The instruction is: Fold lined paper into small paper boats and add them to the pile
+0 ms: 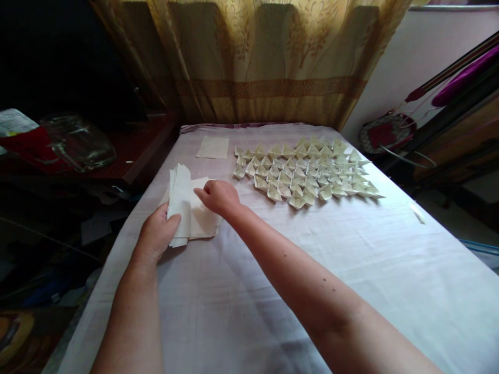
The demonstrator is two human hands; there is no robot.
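Observation:
A stack of pale paper sheets (180, 208) is in my left hand (158, 231), its thumb across the near face and the sheets' left part raised upright. The stack's right part spreads low over the bedsheet-like cloth. My right hand (221, 198) is closed over that right part, fingers curled and thumb towards the paper; whether it pinches a sheet is hidden. One square sheet (213, 147) lies flat beyond the stack. To the right, several folded paper boats (298, 174) stand close together in rows.
White cloth (273, 291) covers the surface under my arms. A patterned yellow curtain (265, 52) hangs at the far edge. On the left, a glass jar (80, 143) and a red packet (37, 148) rest on a dark wooden cabinet. A small white scrap (417, 213) lies near the right edge.

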